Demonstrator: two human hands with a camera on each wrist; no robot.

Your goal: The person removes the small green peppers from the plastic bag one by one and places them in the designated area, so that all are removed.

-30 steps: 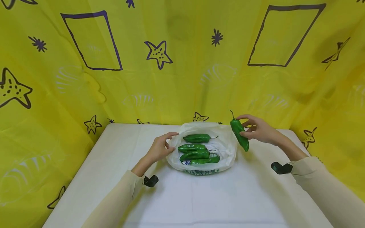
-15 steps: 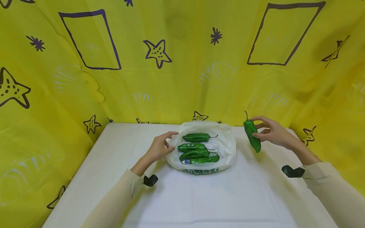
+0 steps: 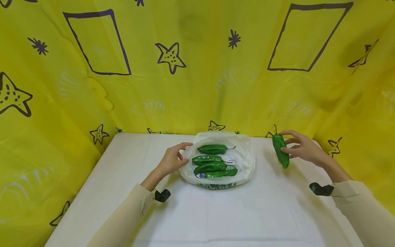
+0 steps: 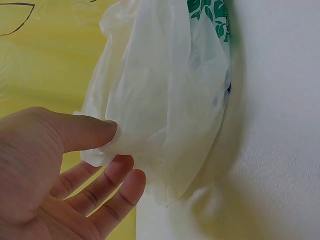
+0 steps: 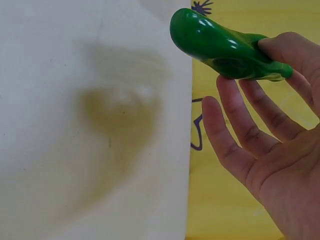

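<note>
A whitish plastic bag (image 3: pixel 250 161) with green print sits on the table, its mouth spread wide. Several long green peppers (image 3: pixel 211 167) with thin stems lie inside it. My left hand (image 3: pixel 171 160) pinches the bag's left rim; in the left wrist view the thumb lies on the outer side of the plastic (image 4: pixel 150 110), and the index finger is hidden behind it. To the right of the bag, my right hand (image 3: pixel 303 147) grips another green pepper (image 3: pixel 280 151) between thumb and fingers, stem end up. The right wrist view shows this pepper (image 5: pixel 220 45) held above the table, its shadow below.
A white cloth covers the table (image 3: pixel 216 216). Behind it and along the sides hangs a yellow curtain (image 3: pixel 197 92) with drawn starfish and frames. A dark wrist-worn device (image 3: pixel 321 189) sits at each sleeve cuff.
My right hand has carried the pepper rightward, away from the bag's right edge, and slightly lower. My left hand, the bag and the peppers in it have stayed in place.
</note>
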